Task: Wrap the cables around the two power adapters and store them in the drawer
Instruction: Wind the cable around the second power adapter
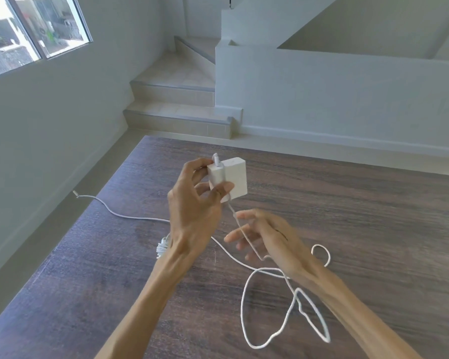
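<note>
My left hand [195, 203] holds a white square power adapter [231, 178] above the dark wooden table [347, 216], fingers on its left and lower sides. Its thin white cable [246, 234] drops from the adapter's bottom and runs across the fingers of my right hand [265, 239], which are loosely curled around it. The cable then falls in loose loops [283, 307] on the table near my right forearm. A second white cable [130, 216] lies across the table's left part, with a coiled bundle [162, 246] partly hidden behind my left wrist. No drawer is visible.
The table's left edge [88, 208] runs diagonally beside a white wall with a window [31, 29]. Beyond the table's far edge are tiled stair steps [176, 110] and a low white wall [347, 99].
</note>
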